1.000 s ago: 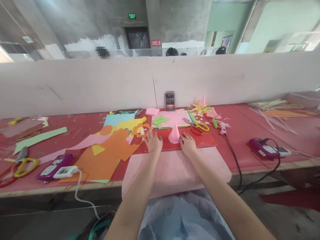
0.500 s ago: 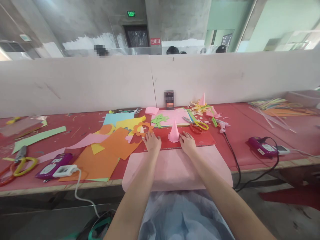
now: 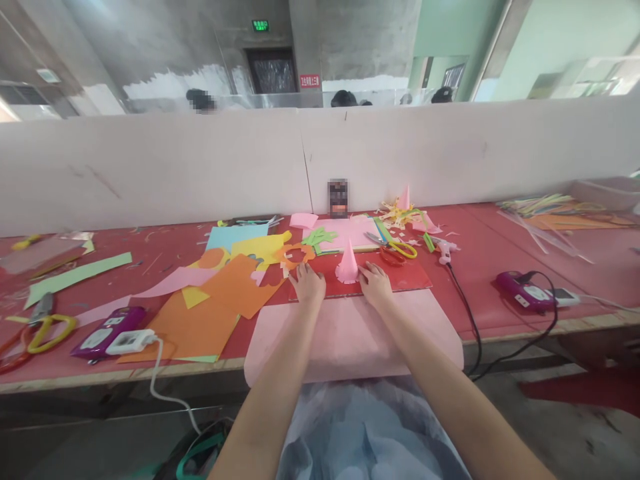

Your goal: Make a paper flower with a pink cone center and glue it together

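Note:
Both my hands lie on the near edge of a red card point(image 3: 405, 277) on the red table. My left hand point(image 3: 309, 285) is open, fingers stretched flat, fingertips by an orange flower cutout point(image 3: 296, 253). My right hand point(image 3: 375, 285) is open too, fingers flat on the card just right of a small upright pink paper cone point(image 3: 347, 264). The cone stands between the two hands. A large pale pink sheet point(image 3: 350, 337) lies under my wrists and hangs over the table's front edge.
Orange, yellow, blue and pink paper sheets point(image 3: 225, 300) lie left of my hands. Scissors point(image 3: 395, 250) and a glue gun point(image 3: 443, 250) with a black cord sit to the right. Purple devices point(image 3: 523, 291) point(image 3: 107, 331) sit at either side, and yellow-handled scissors point(image 3: 43, 330) far left. A pale partition point(image 3: 200, 167) backs the table.
The orange flower cutout has shifted a little to the right, closer to the cone. My hands stay almost where they were on the red card.

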### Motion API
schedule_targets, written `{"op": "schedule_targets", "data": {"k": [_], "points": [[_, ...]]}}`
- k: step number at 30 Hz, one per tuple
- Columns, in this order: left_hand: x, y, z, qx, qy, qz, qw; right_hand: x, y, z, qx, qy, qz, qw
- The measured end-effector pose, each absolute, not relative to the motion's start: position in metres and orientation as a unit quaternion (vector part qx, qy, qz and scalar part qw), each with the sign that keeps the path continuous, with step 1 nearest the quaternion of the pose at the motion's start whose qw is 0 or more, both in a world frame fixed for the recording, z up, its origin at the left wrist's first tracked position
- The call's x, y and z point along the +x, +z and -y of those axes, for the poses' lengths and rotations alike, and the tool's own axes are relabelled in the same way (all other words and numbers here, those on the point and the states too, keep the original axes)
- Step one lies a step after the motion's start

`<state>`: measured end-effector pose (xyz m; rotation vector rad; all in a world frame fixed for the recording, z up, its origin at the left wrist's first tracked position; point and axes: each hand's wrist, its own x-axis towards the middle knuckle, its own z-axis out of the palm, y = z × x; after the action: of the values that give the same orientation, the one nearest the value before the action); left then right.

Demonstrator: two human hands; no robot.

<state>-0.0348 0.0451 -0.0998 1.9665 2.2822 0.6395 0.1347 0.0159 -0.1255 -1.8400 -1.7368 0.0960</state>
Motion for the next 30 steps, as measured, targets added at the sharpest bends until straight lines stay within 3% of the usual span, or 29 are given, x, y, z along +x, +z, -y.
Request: {"op": "schedule_targets", "data": {"k": [9, 14, 25, 30], "points": [[-0.033, -0.082, -0.03, 0.737, 0.398, -0.546, 0.029, 0.134, -0.123, -0.015, -0.695, 0.037, 0.654, 0.295], [-0.028, -0.086, -0.027, 0.767, 0.36, -0.521, 0.1, 0.135, -0.122, -0.014, -0.693, 0.038, 0.656, 0.297], [-0.034, -0.097, -0.039, 0.699, 0.294, -0.624, 0.189, 0.135, -0.124, -0.015, -0.686, 0.041, 0.652, 0.32], [-0.036, -0.099, -0.04, 0.707, 0.309, -0.617, 0.155, 0.135, -0.125, -0.015, -0.684, 0.035, 0.653, 0.324]]}}
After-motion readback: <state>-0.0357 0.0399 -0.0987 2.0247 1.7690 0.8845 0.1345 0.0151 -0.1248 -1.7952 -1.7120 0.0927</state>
